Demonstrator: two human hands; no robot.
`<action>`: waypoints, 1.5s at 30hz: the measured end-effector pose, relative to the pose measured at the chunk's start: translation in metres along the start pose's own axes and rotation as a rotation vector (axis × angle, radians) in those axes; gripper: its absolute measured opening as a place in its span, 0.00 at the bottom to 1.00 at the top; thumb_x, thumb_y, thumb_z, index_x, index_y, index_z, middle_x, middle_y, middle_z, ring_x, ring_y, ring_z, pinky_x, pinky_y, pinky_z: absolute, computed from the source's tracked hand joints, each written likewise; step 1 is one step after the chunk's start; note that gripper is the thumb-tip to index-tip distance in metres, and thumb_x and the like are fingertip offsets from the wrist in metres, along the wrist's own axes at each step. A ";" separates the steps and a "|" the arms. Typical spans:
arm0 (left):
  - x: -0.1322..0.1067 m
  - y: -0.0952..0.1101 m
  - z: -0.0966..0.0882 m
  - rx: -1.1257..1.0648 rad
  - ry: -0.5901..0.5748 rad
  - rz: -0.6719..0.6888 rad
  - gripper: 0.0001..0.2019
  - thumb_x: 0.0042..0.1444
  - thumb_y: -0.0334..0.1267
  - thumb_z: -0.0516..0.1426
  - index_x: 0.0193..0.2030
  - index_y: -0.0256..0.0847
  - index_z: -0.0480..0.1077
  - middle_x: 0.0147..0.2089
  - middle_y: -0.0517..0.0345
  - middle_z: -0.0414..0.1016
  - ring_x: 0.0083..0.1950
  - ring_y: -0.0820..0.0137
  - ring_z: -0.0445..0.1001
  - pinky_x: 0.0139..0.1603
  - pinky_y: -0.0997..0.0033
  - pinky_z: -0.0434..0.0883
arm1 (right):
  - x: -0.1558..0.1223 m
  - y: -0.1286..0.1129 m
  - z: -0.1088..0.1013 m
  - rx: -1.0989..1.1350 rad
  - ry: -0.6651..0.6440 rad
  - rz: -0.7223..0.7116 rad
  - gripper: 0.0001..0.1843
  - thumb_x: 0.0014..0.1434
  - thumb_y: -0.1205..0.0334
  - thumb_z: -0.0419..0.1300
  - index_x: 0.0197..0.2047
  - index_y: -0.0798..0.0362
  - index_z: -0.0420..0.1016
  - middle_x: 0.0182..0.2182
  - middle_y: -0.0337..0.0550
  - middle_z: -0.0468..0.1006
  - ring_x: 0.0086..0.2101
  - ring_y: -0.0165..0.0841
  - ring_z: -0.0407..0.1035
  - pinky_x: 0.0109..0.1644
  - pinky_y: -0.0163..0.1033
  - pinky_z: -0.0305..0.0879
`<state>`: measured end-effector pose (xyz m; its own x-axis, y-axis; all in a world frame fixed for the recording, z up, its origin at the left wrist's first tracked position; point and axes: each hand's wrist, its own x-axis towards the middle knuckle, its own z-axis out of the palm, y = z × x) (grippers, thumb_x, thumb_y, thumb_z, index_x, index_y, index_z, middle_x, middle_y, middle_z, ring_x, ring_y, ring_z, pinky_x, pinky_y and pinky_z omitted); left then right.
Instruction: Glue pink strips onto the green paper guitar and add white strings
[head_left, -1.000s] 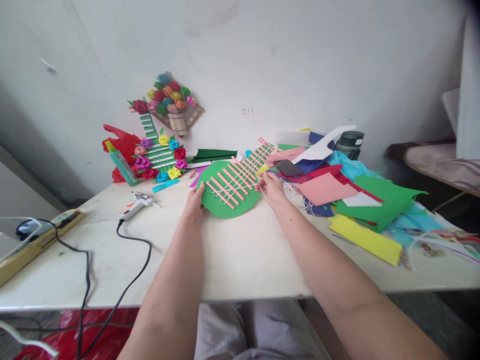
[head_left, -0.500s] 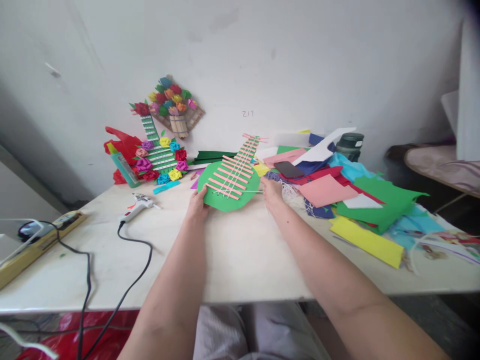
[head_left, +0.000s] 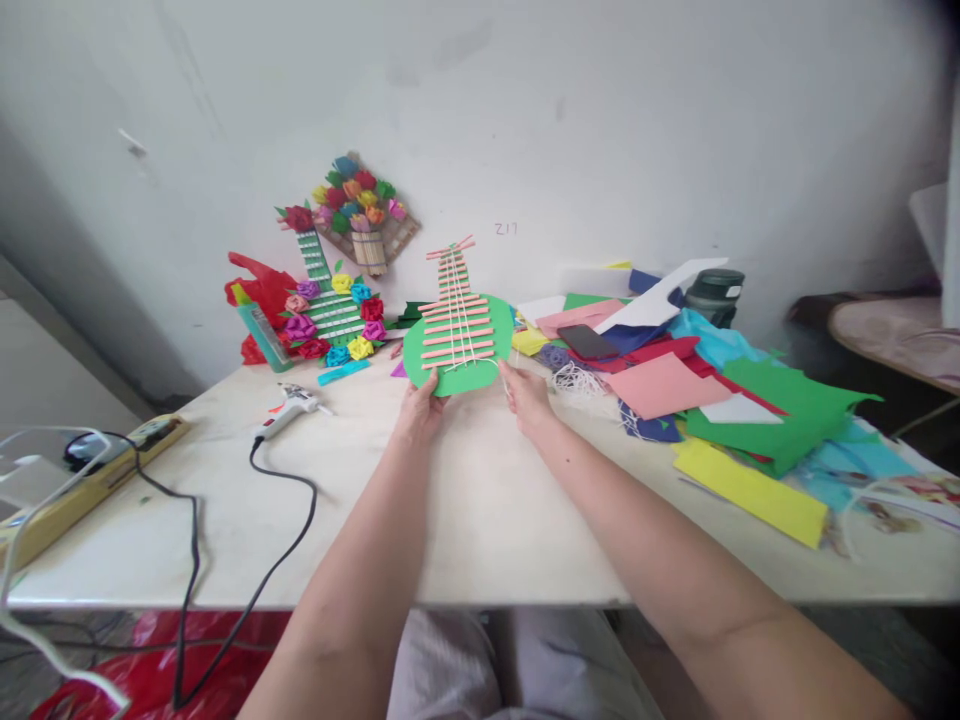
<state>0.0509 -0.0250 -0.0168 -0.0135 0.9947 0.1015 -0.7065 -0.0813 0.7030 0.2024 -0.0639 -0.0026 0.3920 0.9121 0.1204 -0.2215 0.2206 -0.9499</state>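
A green paper guitar (head_left: 457,340) with pink cross strips and white strings stands upright above the table, its neck pointing up toward the wall. My left hand (head_left: 421,405) grips its lower left edge, fingers closed on the green paper. My right hand (head_left: 525,396) pinches its lower right edge near the end of a white string.
A glue gun (head_left: 289,407) with a black cable lies to the left. A flower-covered paper guitar (head_left: 326,315) and a paper bouquet (head_left: 362,215) lean on the wall. Coloured paper sheets (head_left: 750,410), a phone (head_left: 586,342) and a dark jar (head_left: 715,290) crowd the right side.
Both hands have lifted the green guitar off the table and turned it from slanting right to standing upright.
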 end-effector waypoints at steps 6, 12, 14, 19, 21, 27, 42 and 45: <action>-0.008 -0.009 0.006 -0.068 -0.120 -0.129 0.19 0.49 0.21 0.55 0.47 0.42 0.66 0.42 0.57 0.75 0.42 0.70 0.74 0.45 0.66 0.72 | -0.012 0.001 0.008 0.049 -0.056 0.040 0.19 0.39 0.54 0.63 0.17 0.52 0.55 0.09 0.26 0.51 0.13 0.19 0.42 0.16 0.31 0.35; -0.016 -0.004 0.012 -0.078 -0.152 -0.205 0.18 0.49 0.25 0.55 0.49 0.38 0.66 0.43 0.52 0.75 0.43 0.68 0.74 0.45 0.68 0.72 | 0.000 -0.004 -0.003 0.105 -0.029 0.049 0.13 0.35 0.61 0.62 0.18 0.54 0.58 0.09 0.26 0.52 0.13 0.18 0.43 0.16 0.30 0.34; -0.017 0.001 0.013 -0.135 -0.158 -0.204 0.16 0.52 0.36 0.56 0.49 0.37 0.66 0.44 0.50 0.74 0.46 0.65 0.73 0.47 0.64 0.70 | 0.006 -0.006 -0.010 0.129 -0.058 0.046 0.12 0.34 0.62 0.62 0.19 0.54 0.60 0.10 0.26 0.53 0.13 0.18 0.44 0.16 0.29 0.34; -0.011 0.018 -0.003 -0.251 -0.109 -0.135 0.27 0.49 0.58 0.51 0.47 0.37 0.68 0.45 0.46 0.74 0.51 0.56 0.69 0.50 0.53 0.66 | 0.020 -0.010 -0.031 0.125 -0.238 0.090 0.14 0.34 0.62 0.63 0.22 0.53 0.60 0.10 0.26 0.53 0.12 0.18 0.43 0.15 0.28 0.32; -0.006 0.024 -0.014 -0.249 -0.053 -0.141 0.31 0.47 0.61 0.50 0.45 0.34 0.69 0.43 0.43 0.74 0.50 0.54 0.69 0.50 0.52 0.66 | 0.023 -0.011 -0.038 0.119 -0.287 0.114 0.14 0.35 0.62 0.62 0.22 0.53 0.58 0.09 0.25 0.51 0.11 0.18 0.41 0.15 0.28 0.31; 0.006 0.026 -0.024 -0.196 0.191 -0.077 0.15 0.51 0.43 0.55 0.42 0.34 0.69 0.34 0.49 0.76 0.43 0.61 0.74 0.48 0.58 0.68 | 0.027 -0.011 -0.050 0.079 -0.307 0.120 0.15 0.37 0.61 0.62 0.21 0.52 0.56 0.08 0.24 0.48 0.10 0.18 0.39 0.15 0.28 0.32; 0.011 0.017 -0.012 -0.183 0.260 0.071 0.05 0.57 0.32 0.50 0.37 0.38 0.66 0.24 0.63 0.72 0.22 0.80 0.69 0.28 0.80 0.68 | 0.020 -0.004 -0.031 -0.015 -0.143 0.122 0.19 0.39 0.47 0.64 0.21 0.54 0.64 0.08 0.27 0.52 0.10 0.19 0.41 0.13 0.30 0.33; 0.007 0.016 -0.007 -0.225 0.230 0.054 0.06 0.57 0.29 0.49 0.36 0.37 0.66 0.25 0.61 0.73 0.26 0.78 0.71 0.31 0.78 0.69 | 0.017 0.001 -0.026 -0.070 -0.181 0.138 0.19 0.38 0.49 0.65 0.21 0.53 0.63 0.08 0.26 0.51 0.11 0.19 0.41 0.13 0.30 0.32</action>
<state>0.0347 -0.0190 -0.0096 -0.1967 0.9794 -0.0449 -0.8389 -0.1444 0.5248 0.2316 -0.0568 -0.0093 0.1943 0.9804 0.0322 -0.1965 0.0710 -0.9779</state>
